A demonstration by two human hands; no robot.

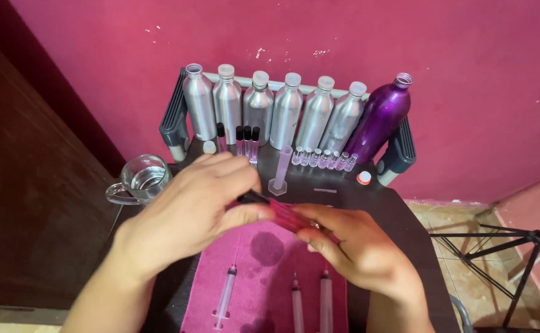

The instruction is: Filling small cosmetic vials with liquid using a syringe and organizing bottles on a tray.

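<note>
At centre left, the left hand (pixel 186 213) arches palm-down, fingers pinching the dark-capped end of a slim pink vial (pixel 282 213). At centre right, the right hand (pixel 356 250) curls around its other end, above a pink cloth (pixel 264 277) holding three syringes (pixel 225 296).

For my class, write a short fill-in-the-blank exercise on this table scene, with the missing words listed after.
1. Both hands, the left hand and the right hand, hold one slim ____ vial.
2. Behind the silver bottles' row end stands one ____ bottle.
3. On the pink cloth lie ____ syringes.
4. The glass cup sits at the table's ____ edge.

Missing words: pink; purple; three; left
</note>
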